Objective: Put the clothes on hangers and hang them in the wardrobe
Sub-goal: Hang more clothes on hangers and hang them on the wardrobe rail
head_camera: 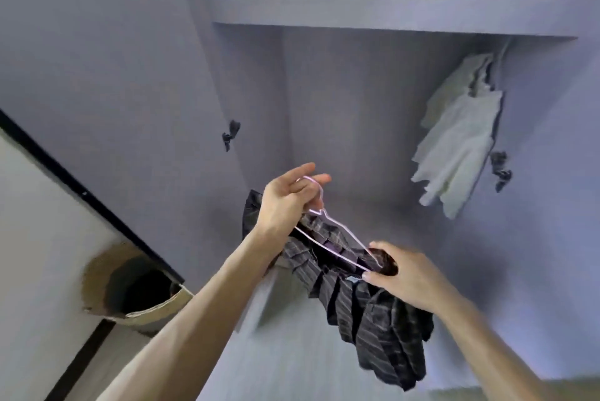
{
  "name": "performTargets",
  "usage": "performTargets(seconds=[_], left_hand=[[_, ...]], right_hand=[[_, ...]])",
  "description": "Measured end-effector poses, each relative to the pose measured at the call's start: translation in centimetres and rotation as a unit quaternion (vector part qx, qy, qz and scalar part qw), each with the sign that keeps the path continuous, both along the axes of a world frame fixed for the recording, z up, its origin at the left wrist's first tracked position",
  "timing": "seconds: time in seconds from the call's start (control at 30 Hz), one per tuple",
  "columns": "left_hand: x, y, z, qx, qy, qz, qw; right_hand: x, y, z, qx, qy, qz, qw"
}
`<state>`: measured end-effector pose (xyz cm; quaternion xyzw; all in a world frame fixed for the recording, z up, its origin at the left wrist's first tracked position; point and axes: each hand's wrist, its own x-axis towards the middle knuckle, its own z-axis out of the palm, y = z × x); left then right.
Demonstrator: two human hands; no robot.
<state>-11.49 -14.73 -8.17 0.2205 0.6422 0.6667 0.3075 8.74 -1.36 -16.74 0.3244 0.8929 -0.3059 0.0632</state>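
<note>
Grip, L to R (basket (130,290) far left, inside too dark to tell contents): left hand (285,199) pinches hanger (334,233) at its neck, hook up. Right hand (409,274) pinches shirt (373,313) at hanger's far end, where wire enters fabric. Shirt hangs bunched below both hands, low centre, in front of open wardrobe (341,92). Far right, white garment (461,134) already hangs under shelf (389,11): one item done. Est. progress: shirt approx. half threaded, not yet hung. Left to do: seat shirt on hanger, hang it up, then any clothes remaining.
</note>
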Motion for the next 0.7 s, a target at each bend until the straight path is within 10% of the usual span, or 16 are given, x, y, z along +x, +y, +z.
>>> performTargets(seconds=[0.4, 0.7], left_hand=[[-3.6, 10.5, 5.8, -0.021, 0.097, -0.253, 0.962], [-4.4, 18.0, 9.2, -0.065, 0.226, -0.379, 0.895]], right_hand=[[0.0, -1.1, 2.1, 0.158, -0.044, -0.127, 0.978], [-1.6, 3.2, 4.2, 0.000, 0.023, -0.203, 0.979]])
